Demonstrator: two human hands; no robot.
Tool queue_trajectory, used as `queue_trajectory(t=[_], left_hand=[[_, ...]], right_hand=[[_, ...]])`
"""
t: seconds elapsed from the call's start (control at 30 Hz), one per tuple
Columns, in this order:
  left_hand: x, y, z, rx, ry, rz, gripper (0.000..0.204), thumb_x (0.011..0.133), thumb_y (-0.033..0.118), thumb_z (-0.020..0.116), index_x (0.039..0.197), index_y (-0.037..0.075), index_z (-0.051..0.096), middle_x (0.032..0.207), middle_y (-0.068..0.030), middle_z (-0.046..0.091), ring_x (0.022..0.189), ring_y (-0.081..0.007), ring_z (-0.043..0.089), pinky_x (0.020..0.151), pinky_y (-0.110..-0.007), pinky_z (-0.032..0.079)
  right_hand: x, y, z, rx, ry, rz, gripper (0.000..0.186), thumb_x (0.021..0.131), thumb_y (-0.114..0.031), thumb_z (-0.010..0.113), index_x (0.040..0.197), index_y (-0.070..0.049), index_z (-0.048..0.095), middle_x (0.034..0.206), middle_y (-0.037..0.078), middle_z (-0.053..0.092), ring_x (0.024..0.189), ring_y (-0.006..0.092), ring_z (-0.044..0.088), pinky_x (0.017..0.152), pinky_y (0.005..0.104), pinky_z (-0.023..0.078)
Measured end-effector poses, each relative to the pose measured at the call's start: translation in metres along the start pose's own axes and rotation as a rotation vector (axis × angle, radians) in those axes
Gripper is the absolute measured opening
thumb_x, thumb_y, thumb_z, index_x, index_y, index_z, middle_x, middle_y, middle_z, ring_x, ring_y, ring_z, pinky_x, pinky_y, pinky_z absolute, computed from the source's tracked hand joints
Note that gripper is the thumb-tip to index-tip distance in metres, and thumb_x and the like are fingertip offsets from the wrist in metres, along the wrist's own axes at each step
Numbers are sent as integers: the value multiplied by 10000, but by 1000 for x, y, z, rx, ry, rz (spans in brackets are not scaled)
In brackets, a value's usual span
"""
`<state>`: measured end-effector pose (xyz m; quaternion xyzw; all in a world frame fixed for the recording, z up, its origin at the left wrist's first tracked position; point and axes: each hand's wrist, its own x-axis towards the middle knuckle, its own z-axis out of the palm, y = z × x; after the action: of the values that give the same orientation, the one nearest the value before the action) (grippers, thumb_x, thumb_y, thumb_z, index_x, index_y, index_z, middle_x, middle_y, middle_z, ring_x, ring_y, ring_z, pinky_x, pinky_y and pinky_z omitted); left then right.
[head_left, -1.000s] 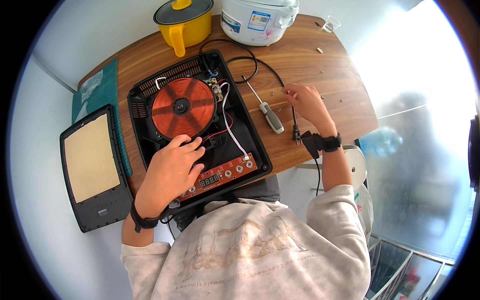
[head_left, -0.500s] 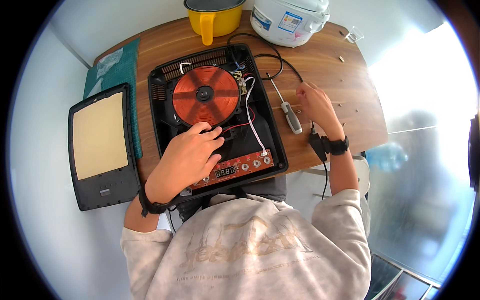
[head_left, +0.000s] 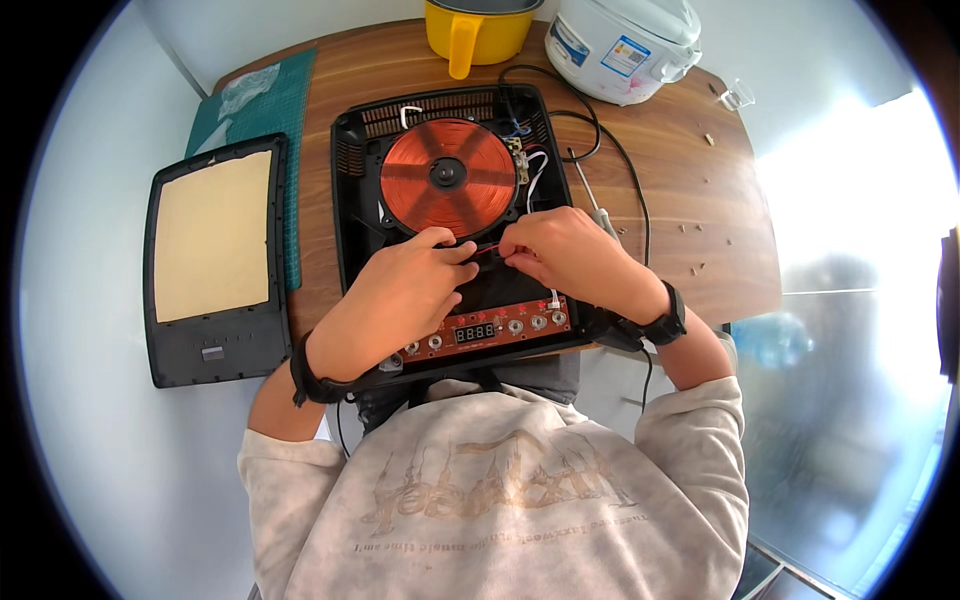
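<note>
An opened black induction cooker (head_left: 345, 240) lies before me, its copper coil (head_left: 420, 190) exposed above a red-brown control board (head_left: 545, 318). My left hand (head_left: 405, 290) rests over the casing just below the coil, fingers bent and spread apart; what lies under the fingertips is hidden. Beside it, my right hand (head_left: 575, 255) pinches a thin red wire (head_left: 488, 248) that runs toward the left fingertips. A white ribbon cable (head_left: 536, 175) passes beneath the right hand. The grey-handled screwdriver (head_left: 602, 218) lies on the table, partly covered by my right hand.
At left, the cooker's top panel (head_left: 212, 245) overlaps a green cutting mat (head_left: 290, 150). A yellow pot (head_left: 500, 40) and white rice cooker (head_left: 610, 60) stand at the back. A black cord (head_left: 646, 190) loops right of the casing, near several small screws (head_left: 690, 228) and a clear cup (head_left: 737, 95).
My right hand has moved left from beside the screwdriver into the casing and now pinches the red wire. My left hand stays below the coil. The whole view has shifted slightly.
</note>
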<state>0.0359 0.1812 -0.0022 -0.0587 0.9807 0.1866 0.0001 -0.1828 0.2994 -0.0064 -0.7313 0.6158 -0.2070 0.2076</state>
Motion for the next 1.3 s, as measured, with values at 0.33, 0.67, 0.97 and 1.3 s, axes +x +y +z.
queue_trajectory(t=[0.33, 0.67, 0.97, 1.3], left_hand=[[-2, -8, 4, 23, 7, 31, 387, 820, 97, 748, 1206, 88, 720, 1359, -6, 653, 1245, -227, 561, 948, -361, 567], [-2, -8, 6, 10, 7, 17, 377, 827, 125, 753, 1202, 105, 724, 1347, 10, 659, 1259, -220, 552, 968, -351, 556], [-1, -12, 11, 7, -10, 13, 368, 842, 149, 748, 1208, 116, 728, 1352, 15, 651, 1270, -222, 544, 999, -348, 540], [-1, -13, 10, 0, 6, 22, 367, 835, 147, 749, 1201, 119, 730, 1354, 10, 653, 1248, -223, 557, 978, -355, 554]], right_hand=[[6, 4, 12, -97, 46, -33, 104, 864, -120, 700, 944, -60, 729, 888, 93, 692, 830, 338, 673, 737, 440, 534], [8, 1, 16, -214, -18, -46, 90, 872, -115, 684, 937, -62, 718, 887, 95, 703, 816, 325, 683, 715, 430, 539], [8, -2, 16, -185, 30, -16, 95, 865, -135, 702, 927, -65, 713, 877, 91, 703, 833, 326, 684, 727, 432, 537], [1, 0, 16, -149, 29, -1, 115, 865, -126, 692, 955, -59, 720, 922, 96, 669, 889, 324, 668, 753, 445, 527]])
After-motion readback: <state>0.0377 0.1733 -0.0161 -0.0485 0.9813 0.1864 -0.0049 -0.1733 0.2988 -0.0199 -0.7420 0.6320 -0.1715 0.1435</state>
